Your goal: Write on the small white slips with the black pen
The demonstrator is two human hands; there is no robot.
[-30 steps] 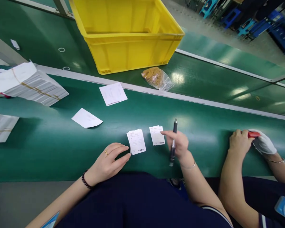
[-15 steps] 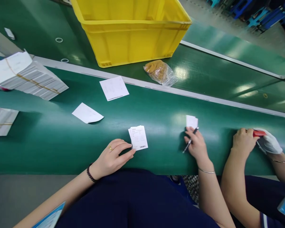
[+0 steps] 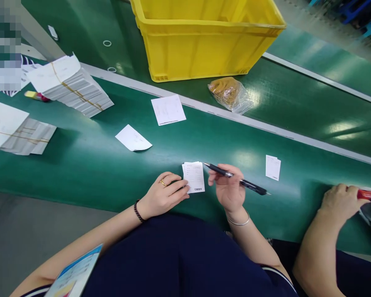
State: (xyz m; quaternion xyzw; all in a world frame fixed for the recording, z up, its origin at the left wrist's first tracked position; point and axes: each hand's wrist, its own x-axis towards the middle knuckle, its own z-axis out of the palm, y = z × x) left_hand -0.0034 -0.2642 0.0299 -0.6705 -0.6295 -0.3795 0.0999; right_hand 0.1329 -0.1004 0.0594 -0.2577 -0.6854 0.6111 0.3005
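White rectangular paper slips (image 3: pixel 197 177) at twelve o'clock, touched by the loosely spread left hand (image 3: pixel 164 194), could be skewed if bumped by the slim black pen (image 3: pixel 221 170) pinched in the right hand (image 3: pixel 230 192).

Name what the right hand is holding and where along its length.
The right hand holds a black pen near its middle.

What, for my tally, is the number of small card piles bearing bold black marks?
2: one pile touched by the left hand, another pile right of the right hand. More could be hidden.
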